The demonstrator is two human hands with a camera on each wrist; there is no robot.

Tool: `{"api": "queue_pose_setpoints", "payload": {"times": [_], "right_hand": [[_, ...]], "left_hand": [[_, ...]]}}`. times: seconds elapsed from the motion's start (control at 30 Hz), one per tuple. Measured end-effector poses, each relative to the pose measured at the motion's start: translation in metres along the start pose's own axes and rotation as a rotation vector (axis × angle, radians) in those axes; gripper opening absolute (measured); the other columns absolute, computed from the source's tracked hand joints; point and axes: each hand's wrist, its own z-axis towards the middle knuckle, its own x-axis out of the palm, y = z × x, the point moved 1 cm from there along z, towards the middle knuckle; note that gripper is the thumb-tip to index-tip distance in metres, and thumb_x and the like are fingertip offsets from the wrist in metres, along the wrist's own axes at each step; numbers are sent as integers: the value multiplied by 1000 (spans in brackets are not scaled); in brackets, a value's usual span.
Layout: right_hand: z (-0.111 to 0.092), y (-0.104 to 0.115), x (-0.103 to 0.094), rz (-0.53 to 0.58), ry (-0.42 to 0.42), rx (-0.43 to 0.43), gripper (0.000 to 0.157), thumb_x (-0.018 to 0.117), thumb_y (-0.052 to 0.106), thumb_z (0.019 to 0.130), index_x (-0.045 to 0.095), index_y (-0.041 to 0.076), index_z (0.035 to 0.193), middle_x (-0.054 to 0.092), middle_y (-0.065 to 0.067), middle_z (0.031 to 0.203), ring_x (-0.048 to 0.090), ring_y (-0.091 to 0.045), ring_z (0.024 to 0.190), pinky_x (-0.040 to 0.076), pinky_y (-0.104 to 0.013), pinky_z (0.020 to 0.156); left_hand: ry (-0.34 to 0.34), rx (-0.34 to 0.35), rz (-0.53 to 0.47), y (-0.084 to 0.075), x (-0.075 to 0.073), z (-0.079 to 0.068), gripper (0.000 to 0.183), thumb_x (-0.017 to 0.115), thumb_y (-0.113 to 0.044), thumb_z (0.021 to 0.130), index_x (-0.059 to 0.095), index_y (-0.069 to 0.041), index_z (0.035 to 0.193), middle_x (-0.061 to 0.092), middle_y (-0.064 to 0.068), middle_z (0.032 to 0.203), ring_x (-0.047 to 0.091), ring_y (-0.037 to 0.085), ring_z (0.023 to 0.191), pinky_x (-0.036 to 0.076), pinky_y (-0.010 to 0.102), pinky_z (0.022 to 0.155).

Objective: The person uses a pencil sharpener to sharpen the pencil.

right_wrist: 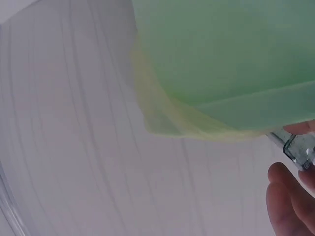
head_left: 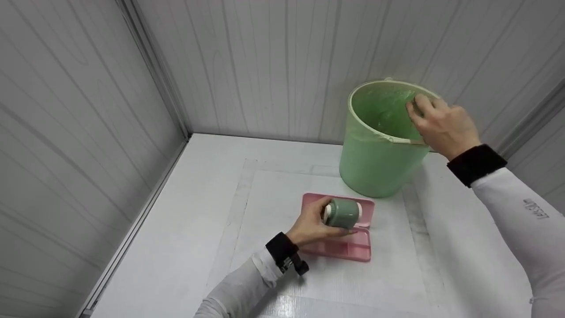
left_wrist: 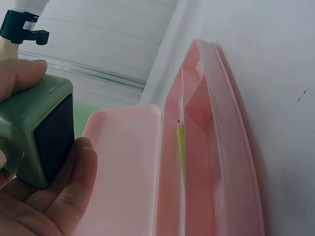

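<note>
My left hand [head_left: 311, 227] grips a green boxy pencil sharpener [head_left: 345, 213] with white end pieces, held over an unfolded pink pencil case [head_left: 361, 252]. A dark rectangular face shows on the sharpener in the left wrist view, with fingers below and a thumb on top. Inside a narrow compartment of the case lies a yellow-green pencil [left_wrist: 180, 147]. My right hand [head_left: 448, 128] is over the rim of a green bucket [head_left: 379, 172], fingers bent toward its inside. In the right wrist view those fingers pinch a small clear piece [right_wrist: 298, 147], partly cut off by the frame edge.
The bucket stands at the back right of the white table [head_left: 212, 185], close to the panelled back wall [head_left: 265, 66]. A pale band runs round its rim. Another panelled wall [head_left: 66, 110] borders the table's left side.
</note>
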Motion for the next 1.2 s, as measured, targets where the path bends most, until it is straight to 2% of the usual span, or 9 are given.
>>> {"api": "queue_pose_setpoints", "payload": {"times": [0.17, 0.3, 0.57, 0.77, 1.0, 1.1, 1.2], "right_hand": [[9, 2, 0, -42, 24, -109, 31, 48, -6, 110, 74, -7, 128, 69, -23, 114, 57, -32, 59, 48, -39, 42], [14, 6, 0, -40, 34, -167, 30, 45, -7, 109, 72, -10, 121, 68, -23, 111, 54, -30, 58, 43, -36, 40], [23, 9, -4, -61, 46, -273, 22, 56, -8, 103, 74, -14, 114, 67, -23, 108, 58, -30, 61, 38, -31, 41], [22, 10, -5, -49, 47, -270, 17, 61, -9, 101, 74, -15, 111, 66, -24, 106, 57, -29, 61, 38, -31, 41], [20, 9, -2, -20, 2, -252, 21, 55, -8, 105, 74, -15, 112, 64, -24, 102, 53, -29, 59, 35, -31, 42], [16, 8, -2, -10, -2, -208, 24, 53, -8, 106, 74, -13, 118, 66, -25, 104, 53, -30, 59, 39, -34, 43], [11, 6, -5, 14, 3, -116, 25, 54, -6, 107, 73, -11, 122, 68, -25, 106, 58, -35, 62, 45, -39, 43]], "left_hand": [[-1, 5, 4, -1, 1, 1, 65, 99, -18, 80, 70, -13, 138, 77, 6, 129, 71, 6, 112, 61, 29, 101], [-1, 7, 16, -2, 0, -1, 65, 100, -19, 80, 70, -13, 138, 77, 6, 129, 71, 6, 112, 61, 29, 101], [-4, 3, 16, -3, 1, -1, 65, 100, -19, 80, 70, -13, 138, 77, 8, 129, 70, 5, 110, 61, 28, 98], [-8, 2, 3, -3, -1, -1, 66, 100, -19, 80, 70, -14, 139, 77, 7, 130, 71, 7, 112, 62, 29, 99], [-13, -6, -3, -2, 0, -3, 65, 100, -21, 80, 70, -16, 137, 76, 5, 129, 71, 7, 112, 62, 30, 99], [-13, -5, -19, -2, 0, -4, 65, 100, -20, 80, 70, -17, 137, 77, 5, 129, 72, 7, 112, 62, 30, 100], [-15, -6, -30, -2, 0, -4, 65, 101, -19, 80, 71, -16, 137, 78, 5, 129, 72, 6, 111, 62, 30, 100]]}}
